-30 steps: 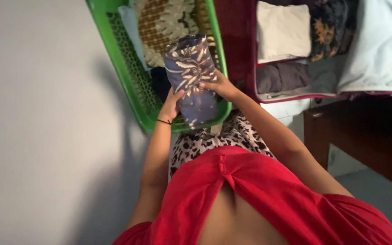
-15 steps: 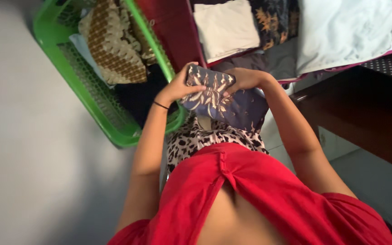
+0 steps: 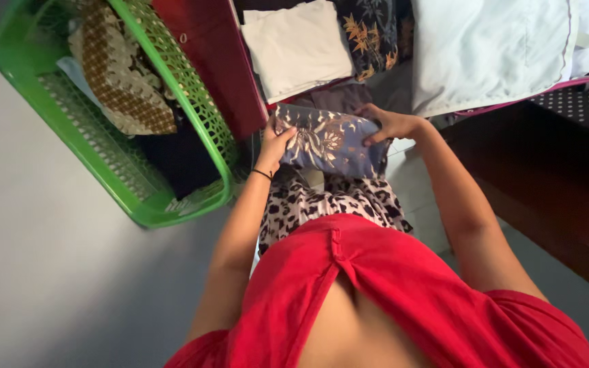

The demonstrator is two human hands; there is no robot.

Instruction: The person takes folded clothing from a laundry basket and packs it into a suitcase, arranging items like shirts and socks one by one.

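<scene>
A folded blue cloth with a tan floral print [image 3: 328, 142] is held flat between both hands, just below the open suitcase. My left hand [image 3: 275, 142] grips its left end; a thin dark band circles that wrist. My right hand [image 3: 391, 124] grips its right end, fingers over the top edge. The cloth lies level with the suitcase's near edge, next to a folded cream garment [image 3: 299, 46] and a dark leaf-print garment [image 3: 369, 34] packed inside.
A green plastic laundry basket [image 3: 114, 178] stands at left with a brown patterned cloth [image 3: 121, 75] and dark clothes in it. A dark red suitcase lid [image 3: 216, 61] rises between basket and suitcase. A pale pillow-like bundle [image 3: 489, 51] and dark wooden furniture [image 3: 553, 177] lie at right.
Both hands carried the folded blue cloth from over the green basket to the right, to the suitcase's near edge. The view swung right with it.
</scene>
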